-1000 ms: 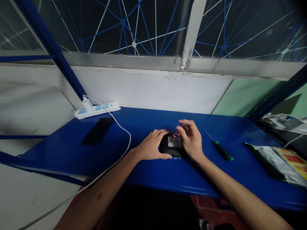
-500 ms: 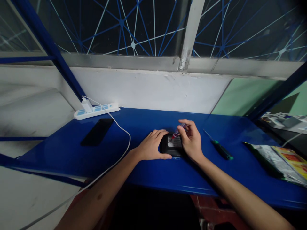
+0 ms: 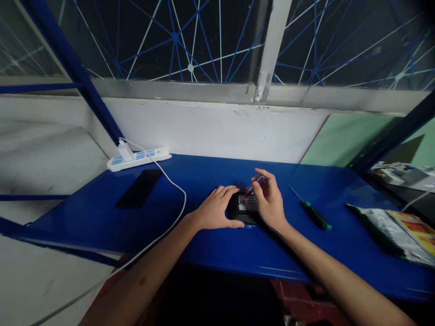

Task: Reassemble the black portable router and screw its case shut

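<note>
A small black device (image 3: pixel 250 219) with a pale label on its upper face lies on the blue table. My left hand (image 3: pixel 216 211) grips its left side, fingers along the far edge and thumb at the near edge. Pinched in my right hand (image 3: pixel 272 203) is a small screwdriver (image 3: pixel 250 189) with a clear and red handle. It slants down to the left, and its thin shaft reaches the label area; whether the tip sits in a screw is too small to tell. The heel of my right hand rests by the device's right side.
Right of my hands lies a green-handled screwdriver (image 3: pixel 316 216), and beyond it a silver and yellow packet (image 3: pixel 390 231). On the left are a black phone (image 3: pixel 138 189) and a white power strip (image 3: pixel 139 158). A white cable (image 3: pixel 180 217) crosses the blue table (image 3: pixel 217 253).
My right hand has shifted slightly on the screwdriver, which stands a bit differently tilted. The whole view has moved a little; the device and my left hand keep their place.
</note>
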### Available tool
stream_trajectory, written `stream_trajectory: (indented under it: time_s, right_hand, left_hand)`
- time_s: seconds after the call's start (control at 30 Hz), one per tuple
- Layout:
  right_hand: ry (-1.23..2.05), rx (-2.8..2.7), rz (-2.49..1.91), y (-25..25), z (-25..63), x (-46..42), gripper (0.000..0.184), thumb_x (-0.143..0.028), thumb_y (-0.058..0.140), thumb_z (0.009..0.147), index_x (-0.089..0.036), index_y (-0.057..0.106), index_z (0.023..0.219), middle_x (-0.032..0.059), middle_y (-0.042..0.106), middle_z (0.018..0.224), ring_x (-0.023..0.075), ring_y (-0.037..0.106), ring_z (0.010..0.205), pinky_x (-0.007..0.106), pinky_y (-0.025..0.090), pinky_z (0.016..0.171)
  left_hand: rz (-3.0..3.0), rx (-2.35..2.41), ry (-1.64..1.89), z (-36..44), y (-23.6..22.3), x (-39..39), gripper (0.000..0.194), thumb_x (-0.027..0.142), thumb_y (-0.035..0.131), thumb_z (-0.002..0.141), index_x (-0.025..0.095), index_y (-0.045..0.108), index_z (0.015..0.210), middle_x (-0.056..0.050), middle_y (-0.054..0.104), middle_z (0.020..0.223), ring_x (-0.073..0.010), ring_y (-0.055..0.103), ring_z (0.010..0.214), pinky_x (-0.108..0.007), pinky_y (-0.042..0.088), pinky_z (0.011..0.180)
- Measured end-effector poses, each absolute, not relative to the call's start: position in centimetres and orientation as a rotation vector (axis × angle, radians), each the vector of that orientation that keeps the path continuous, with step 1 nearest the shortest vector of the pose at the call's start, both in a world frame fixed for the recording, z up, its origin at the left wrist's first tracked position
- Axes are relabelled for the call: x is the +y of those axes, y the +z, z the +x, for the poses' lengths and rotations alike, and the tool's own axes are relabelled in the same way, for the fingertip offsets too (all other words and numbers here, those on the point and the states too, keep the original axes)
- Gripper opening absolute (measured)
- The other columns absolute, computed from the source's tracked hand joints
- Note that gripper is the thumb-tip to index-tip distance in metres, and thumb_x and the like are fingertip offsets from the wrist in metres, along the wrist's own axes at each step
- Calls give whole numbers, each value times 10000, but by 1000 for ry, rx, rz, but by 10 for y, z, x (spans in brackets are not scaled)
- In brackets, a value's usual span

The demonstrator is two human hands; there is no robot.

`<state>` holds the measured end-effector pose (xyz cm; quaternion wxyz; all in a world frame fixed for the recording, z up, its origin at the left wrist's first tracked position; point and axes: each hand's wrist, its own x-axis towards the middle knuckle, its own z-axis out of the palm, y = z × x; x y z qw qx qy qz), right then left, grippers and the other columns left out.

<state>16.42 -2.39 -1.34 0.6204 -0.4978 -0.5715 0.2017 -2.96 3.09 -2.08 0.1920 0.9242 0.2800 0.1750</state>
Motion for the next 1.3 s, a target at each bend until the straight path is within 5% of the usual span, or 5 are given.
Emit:
stream_trajectory:
  time_s: [0.37,0.63,0.97,1.3]
  right_hand:
    - [379,-1137,-1091,-2,203,-10,397,-348,656,913,-270,515,1276,38,705,1030,151,681,719,370,619,715]
    - [209,-1190,-1446,-10,258,-13,477,-500,687,870,-225,615,1253,11,648,878,126,576,545,309,483,513]
    - [49,-1767,-1814,-34,254,-17,317,-344,576,932,-180,684,1180,86,658,969,180,631,677,354,540,736]
    - [-34,-1791,-2055,-32,241,-20,417,-368,524,984,-136,625,1316,150,659,1119,268,701,930,363,541,833]
  left_hand:
    - [2569,781,480,-31,-21,31,1030,743,767,695,231,380,1500,-154,430,1556,-391,420,1399,-580,377,1157]
    - [2535,774,465,-32,-21,31,1037,767,747,696,250,369,1511,-140,422,1569,-402,419,1392,-607,386,1141]
    - [2578,799,454,-32,-20,29,1016,734,758,718,222,369,1505,-151,415,1578,-396,395,1435,-588,324,1195]
    - [2581,819,434,-31,-20,29,978,684,766,721,230,381,1497,-149,399,1590,-410,395,1437,-620,323,1192]
